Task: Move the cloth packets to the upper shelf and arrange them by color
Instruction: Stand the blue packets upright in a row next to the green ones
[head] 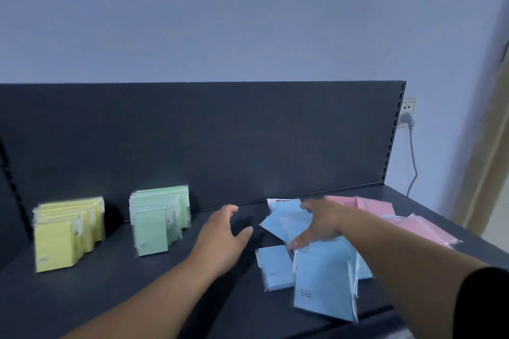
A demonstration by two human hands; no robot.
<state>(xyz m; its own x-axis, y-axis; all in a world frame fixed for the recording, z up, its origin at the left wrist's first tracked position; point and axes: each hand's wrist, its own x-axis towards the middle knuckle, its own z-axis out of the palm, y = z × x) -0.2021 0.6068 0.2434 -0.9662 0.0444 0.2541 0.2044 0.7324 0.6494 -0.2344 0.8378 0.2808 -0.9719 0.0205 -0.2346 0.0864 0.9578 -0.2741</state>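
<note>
On the dark shelf (110, 292) a row of yellow packets (66, 231) stands upright at the left, with a row of green packets (158, 219) beside it. Several blue packets (322, 278) lie in a loose heap right of centre. Pink packets (385, 215) lie flat at the far right. My right hand (319, 221) rests on top of the blue heap, fingers spread and touching the packets. My left hand (223, 231) hovers open over the bare shelf just left of the heap, holding nothing.
A dark back panel (220, 132) rises behind the shelf. The shelf's right end (429, 217) sits near a wall socket (407, 113) with a plug and hanging cable. A pale door frame (484, 159) stands at the far right.
</note>
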